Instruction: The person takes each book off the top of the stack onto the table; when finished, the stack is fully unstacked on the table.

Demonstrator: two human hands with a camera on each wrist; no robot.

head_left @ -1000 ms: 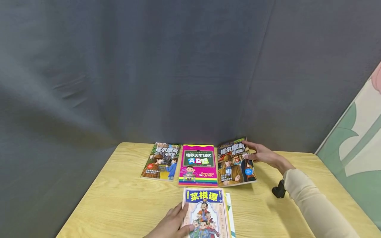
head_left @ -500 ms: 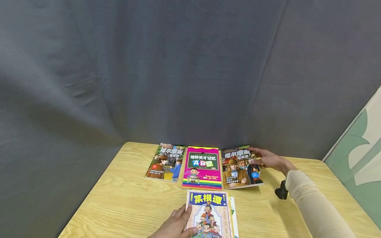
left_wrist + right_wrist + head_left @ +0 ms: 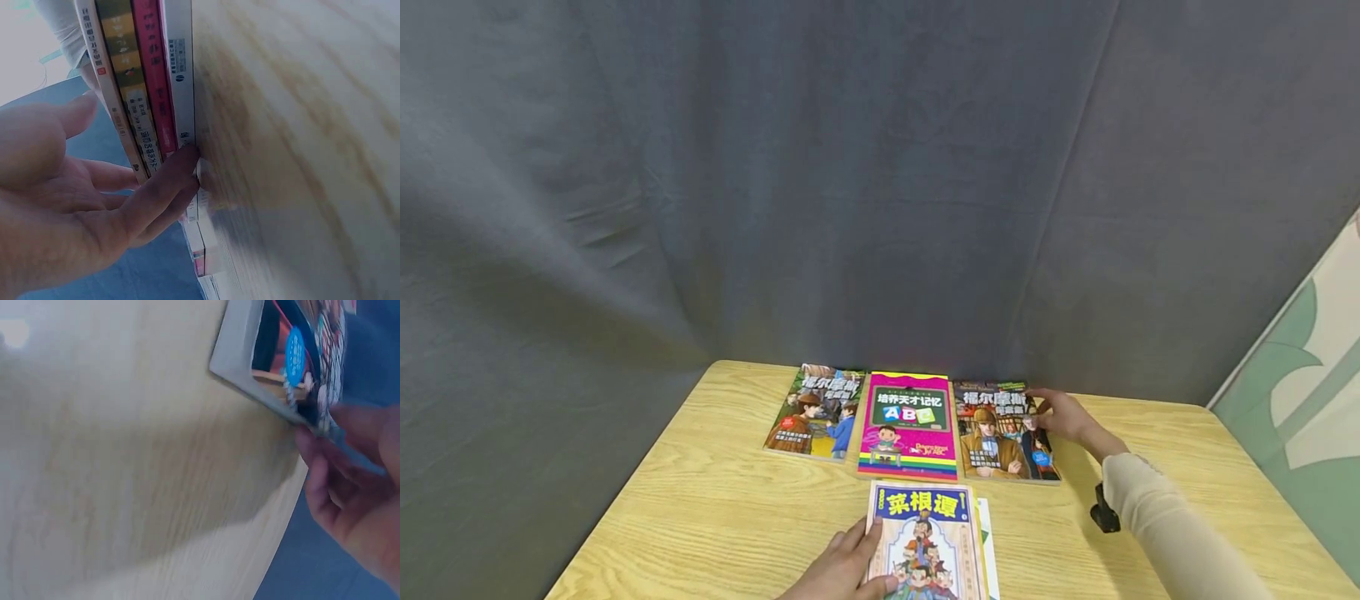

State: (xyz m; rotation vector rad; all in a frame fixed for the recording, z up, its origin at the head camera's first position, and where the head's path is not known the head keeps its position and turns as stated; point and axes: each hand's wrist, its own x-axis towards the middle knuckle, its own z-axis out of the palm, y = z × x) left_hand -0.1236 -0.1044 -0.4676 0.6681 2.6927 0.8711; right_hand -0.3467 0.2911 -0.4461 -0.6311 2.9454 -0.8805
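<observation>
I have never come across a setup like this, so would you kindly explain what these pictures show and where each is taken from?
There is no machine here: a person works with a bare left hand and right hand. The wide picture comes from a camera worn on the head, looking forward and down; the two close ones come from a camera on each wrist. On the wooden table, a row runs along the back: left Sherlock Holmes book, pink ABC book, right Sherlock Holmes book. Nearer lies a stack of books, topped by the 菜根谭 book. The left hand rests against the stack's spines, thumb over the top cover. The right hand pinches the right Sherlock Holmes book by its edge.
</observation>
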